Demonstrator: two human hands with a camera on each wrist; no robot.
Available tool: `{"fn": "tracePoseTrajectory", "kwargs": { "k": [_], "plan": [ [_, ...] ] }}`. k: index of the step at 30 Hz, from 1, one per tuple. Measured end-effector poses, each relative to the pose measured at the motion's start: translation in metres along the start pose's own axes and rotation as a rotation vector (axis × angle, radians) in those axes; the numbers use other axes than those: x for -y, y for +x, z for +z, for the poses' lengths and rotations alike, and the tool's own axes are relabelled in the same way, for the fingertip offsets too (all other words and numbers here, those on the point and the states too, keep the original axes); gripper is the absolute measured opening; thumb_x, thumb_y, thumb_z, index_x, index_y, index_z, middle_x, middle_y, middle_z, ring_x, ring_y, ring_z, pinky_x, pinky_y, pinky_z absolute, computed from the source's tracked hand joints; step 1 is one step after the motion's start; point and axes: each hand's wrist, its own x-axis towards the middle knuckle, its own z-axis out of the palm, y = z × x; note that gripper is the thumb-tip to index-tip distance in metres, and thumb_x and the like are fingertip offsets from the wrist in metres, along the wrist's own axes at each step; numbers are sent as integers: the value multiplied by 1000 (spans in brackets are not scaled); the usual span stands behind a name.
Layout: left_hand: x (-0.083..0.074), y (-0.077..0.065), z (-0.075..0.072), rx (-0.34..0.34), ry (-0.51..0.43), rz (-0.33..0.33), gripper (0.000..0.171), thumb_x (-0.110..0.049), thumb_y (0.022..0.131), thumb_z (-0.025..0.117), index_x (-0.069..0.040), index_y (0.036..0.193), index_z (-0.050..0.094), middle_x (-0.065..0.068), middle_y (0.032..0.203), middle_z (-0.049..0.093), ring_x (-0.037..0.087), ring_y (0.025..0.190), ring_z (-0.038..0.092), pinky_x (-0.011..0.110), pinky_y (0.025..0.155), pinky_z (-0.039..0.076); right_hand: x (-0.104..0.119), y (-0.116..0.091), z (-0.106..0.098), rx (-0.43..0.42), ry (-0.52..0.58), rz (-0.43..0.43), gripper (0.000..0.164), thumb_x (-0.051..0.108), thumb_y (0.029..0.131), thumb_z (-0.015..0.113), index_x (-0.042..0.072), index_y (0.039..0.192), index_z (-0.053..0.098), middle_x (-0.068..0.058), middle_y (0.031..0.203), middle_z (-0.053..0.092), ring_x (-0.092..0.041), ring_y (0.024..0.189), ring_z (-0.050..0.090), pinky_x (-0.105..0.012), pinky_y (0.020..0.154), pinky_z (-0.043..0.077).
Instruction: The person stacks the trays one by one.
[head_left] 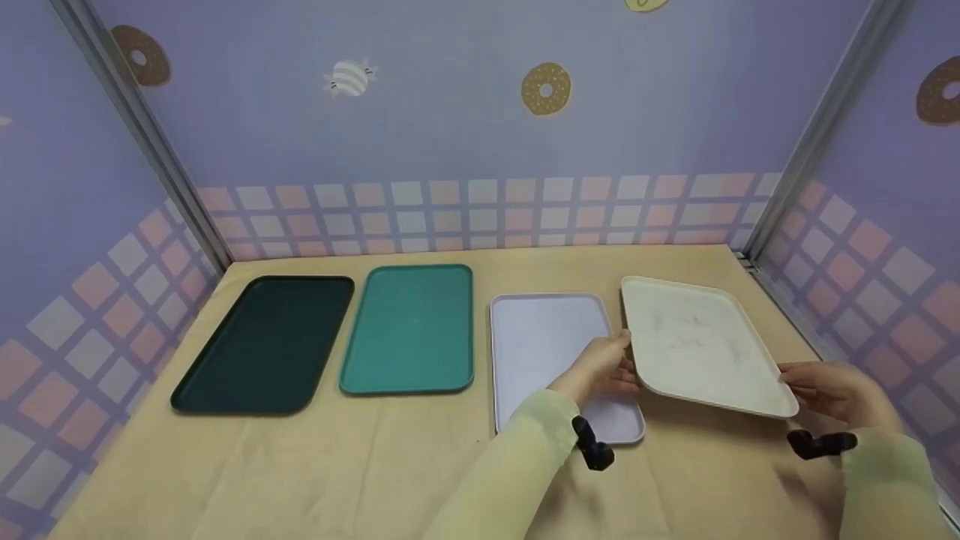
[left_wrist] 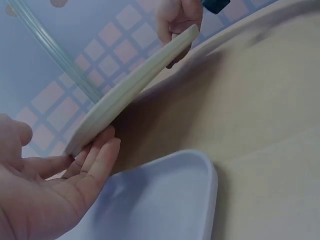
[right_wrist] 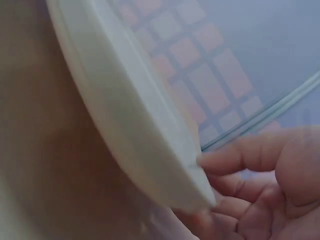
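Both hands hold a cream-white rectangular tray [head_left: 694, 341] by its two long sides, over the right part of the table. The left hand [head_left: 604, 364] is at the tray's left edge, above a pale lavender tray [head_left: 544, 330]; in the left wrist view its fingers [left_wrist: 102, 155] reach beneath the rim. At the right edge, near the front corner, the right hand [head_left: 840, 386] pinches the rim, seen closely in the right wrist view with the fingertips [right_wrist: 210, 162] against it. The white tray is tilted and raised, with a shadow on the cloth underneath.
A teal tray [head_left: 412, 330] and a dark green tray [head_left: 270, 345] lie flat to the left of the lavender one. Beige cloth [head_left: 337, 465] covers the table. Patterned walls [head_left: 450, 135] enclose the back and sides, with metal posts [head_left: 810, 127] at the corners.
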Motion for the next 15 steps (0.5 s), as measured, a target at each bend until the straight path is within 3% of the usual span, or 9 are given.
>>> {"fn": "tracePoseTrajectory", "kwargs": {
  "k": [3,6,10,15],
  "plan": [
    [2,0,-4,2,65,8,35,-28,110,48,-1,129,61,12,83,57,33,77,72,54,89,62,-8,1,-2,64,84,-8,25,11,103,60,29,94,75,13,97,71,-5,91,68,-22,83,58],
    [4,-1,-7,-19,104,8,29,-22,108,55,-5,128,66,8,82,58,22,67,63,51,87,63,-13,1,-2,174,204,-54,33,7,106,54,31,99,76,9,102,75,-7,95,71,-24,84,59],
    [8,0,-8,-71,97,18,27,-14,102,64,-3,126,68,7,92,66,18,76,64,45,85,64,-18,1,-1,339,322,-114,48,-2,107,43,32,109,77,4,108,77,-11,96,73,-26,85,61],
    [11,3,-10,-99,69,52,26,-5,97,69,1,122,70,9,103,72,21,92,72,39,84,64,-23,1,2,346,347,-120,51,-6,104,45,34,111,77,2,110,76,-14,94,73,-28,84,61]
  ]
}}
